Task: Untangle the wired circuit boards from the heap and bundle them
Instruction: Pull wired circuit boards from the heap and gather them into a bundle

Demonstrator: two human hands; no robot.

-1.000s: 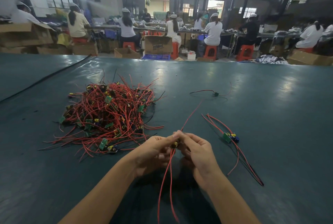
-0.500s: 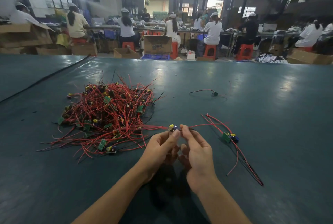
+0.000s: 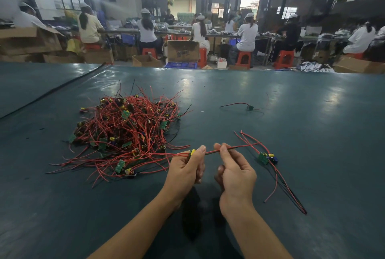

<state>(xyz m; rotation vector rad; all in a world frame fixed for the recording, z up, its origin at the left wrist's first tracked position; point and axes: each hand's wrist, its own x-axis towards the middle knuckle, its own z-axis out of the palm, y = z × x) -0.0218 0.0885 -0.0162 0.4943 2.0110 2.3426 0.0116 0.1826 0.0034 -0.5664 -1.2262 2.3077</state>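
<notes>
Over the dark green tabletop (image 3: 312,133), the left hand (image 3: 185,167) pinches a small circuit board with a yellow part (image 3: 192,152) between thumb and forefinger, its other fingers curled under. The right hand (image 3: 235,171) has its grip pinched on the thin red wire (image 3: 211,151) that runs from that board. The wire is stretched nearly level between the two hands, and its far end reaches on to the right. More red leads trail left from the held board toward the tangled heap of red-wired green circuit boards (image 3: 125,131), which lies on the tabletop left of the hands; whether those leads are caught in the heap is hard to tell. Right of the right hand lies a separated green board with long red and black wires (image 3: 263,158), apart from the heap. Farther back rests a lone small board with thin wires (image 3: 250,107). Beyond the tabletop's edge, workers in white caps (image 3: 146,27) sit on orange stools (image 3: 243,59) among cardboard boxes (image 3: 183,51).
</notes>
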